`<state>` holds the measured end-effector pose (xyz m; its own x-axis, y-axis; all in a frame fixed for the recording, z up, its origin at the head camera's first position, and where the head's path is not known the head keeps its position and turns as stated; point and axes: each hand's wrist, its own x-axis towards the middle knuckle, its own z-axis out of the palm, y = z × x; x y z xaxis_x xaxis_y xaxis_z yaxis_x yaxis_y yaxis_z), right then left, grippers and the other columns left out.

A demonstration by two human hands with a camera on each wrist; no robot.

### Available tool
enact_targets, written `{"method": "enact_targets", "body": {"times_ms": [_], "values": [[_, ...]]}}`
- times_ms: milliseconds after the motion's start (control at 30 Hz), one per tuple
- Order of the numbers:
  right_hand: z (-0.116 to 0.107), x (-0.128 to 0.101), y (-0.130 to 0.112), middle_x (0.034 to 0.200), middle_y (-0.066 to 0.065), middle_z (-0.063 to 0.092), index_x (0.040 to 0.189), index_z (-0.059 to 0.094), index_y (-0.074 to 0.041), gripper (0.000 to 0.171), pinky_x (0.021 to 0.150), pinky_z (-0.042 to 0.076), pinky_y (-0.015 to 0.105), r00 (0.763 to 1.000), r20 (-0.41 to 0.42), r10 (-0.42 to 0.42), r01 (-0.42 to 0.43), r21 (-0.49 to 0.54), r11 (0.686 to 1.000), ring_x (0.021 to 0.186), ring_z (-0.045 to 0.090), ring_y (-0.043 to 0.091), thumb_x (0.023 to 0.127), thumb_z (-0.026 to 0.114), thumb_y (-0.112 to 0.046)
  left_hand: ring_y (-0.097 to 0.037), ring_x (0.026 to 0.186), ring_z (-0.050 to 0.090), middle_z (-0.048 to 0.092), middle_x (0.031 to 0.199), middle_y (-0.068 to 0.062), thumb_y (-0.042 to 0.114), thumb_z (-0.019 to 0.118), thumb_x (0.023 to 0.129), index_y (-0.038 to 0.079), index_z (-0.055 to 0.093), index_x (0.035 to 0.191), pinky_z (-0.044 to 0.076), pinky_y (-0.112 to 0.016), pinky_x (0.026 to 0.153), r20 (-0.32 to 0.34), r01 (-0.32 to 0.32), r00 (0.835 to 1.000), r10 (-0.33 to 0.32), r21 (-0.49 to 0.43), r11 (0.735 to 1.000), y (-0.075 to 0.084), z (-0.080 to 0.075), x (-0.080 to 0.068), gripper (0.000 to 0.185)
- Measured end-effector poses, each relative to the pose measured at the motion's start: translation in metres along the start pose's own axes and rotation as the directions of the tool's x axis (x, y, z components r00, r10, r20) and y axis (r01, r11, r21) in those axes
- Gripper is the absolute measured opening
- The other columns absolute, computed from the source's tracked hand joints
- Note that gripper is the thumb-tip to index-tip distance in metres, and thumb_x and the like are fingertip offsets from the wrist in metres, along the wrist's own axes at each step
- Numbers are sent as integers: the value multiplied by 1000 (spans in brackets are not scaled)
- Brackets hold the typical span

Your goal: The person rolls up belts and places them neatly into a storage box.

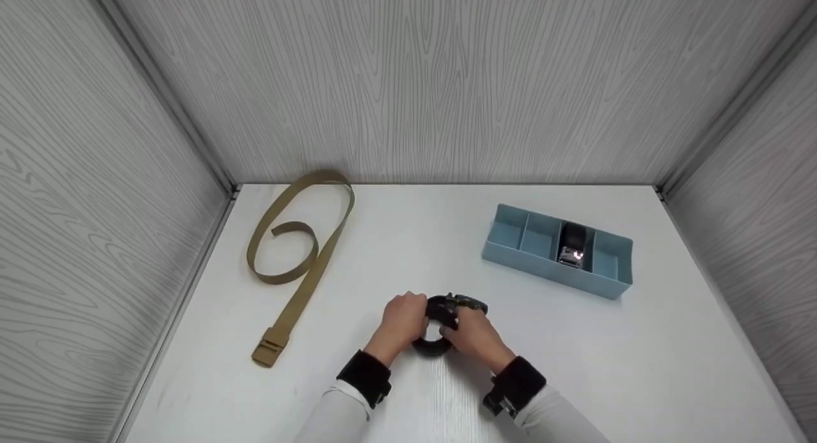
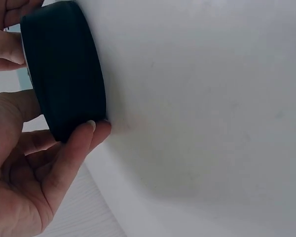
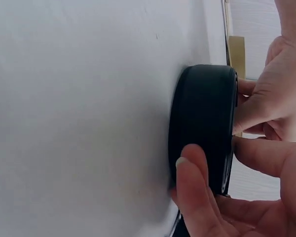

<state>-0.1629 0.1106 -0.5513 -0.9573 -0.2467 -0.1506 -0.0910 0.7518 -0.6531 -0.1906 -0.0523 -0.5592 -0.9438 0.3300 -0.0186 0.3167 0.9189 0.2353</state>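
Observation:
A black belt lies rolled into a ring at the near middle of the table, its wide band standing on edge. My left hand grips the roll's left side, thumb inside the ring and fingers outside, as the left wrist view also shows. On the opposite side my right hand pinches the band between thumb and fingers. The buckle sticks out at the roll's far right, beside the right fingers. In the right wrist view the coiled band shows its smooth outer face.
To the left, a tan webbing belt lies in a loose loop, its buckle toward me. A blue divided box stands at the right, with a rolled black belt in one compartment. Grey wood-grain panels enclose the table.

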Motion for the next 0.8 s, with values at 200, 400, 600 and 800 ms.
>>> {"method": "enact_targets", "body": {"times_ms": [200,400,600,800], "values": [[4,5,1,98,18,67,105,64,6,19,68,49,37,999,-30,-24,23,-12,1000,75,60,21,87,65,-2,-25,70,67,68,77,-9,18,77,80,4,69,83,52,-38,60,50,20,999,-19,-16,1000,-2,-3,-3,17],[5,10,3,100,13,69,107,68,1,19,73,50,39,997,-37,-69,68,-32,997,80,62,20,89,65,-2,-26,68,64,66,74,-9,19,76,82,3,68,81,50,-38,61,37,-4,999,4,-20,1000,-2,-6,-3,19],[3,7,7,79,6,64,93,64,0,15,61,48,34,999,-29,-22,23,25,999,66,57,16,89,71,-13,-28,68,65,67,75,-10,14,76,80,3,68,80,51,-39,61,19,-8,1000,8,-8,1000,-1,-5,-1,13],[-7,5,8,67,2,59,82,61,-4,20,50,44,30,998,55,2,-3,31,1000,55,55,14,91,68,-21,-20,57,58,64,67,-6,7,71,79,5,67,72,48,-35,55,-4,-6,1000,6,-44,999,-1,-2,-1,8]]}}
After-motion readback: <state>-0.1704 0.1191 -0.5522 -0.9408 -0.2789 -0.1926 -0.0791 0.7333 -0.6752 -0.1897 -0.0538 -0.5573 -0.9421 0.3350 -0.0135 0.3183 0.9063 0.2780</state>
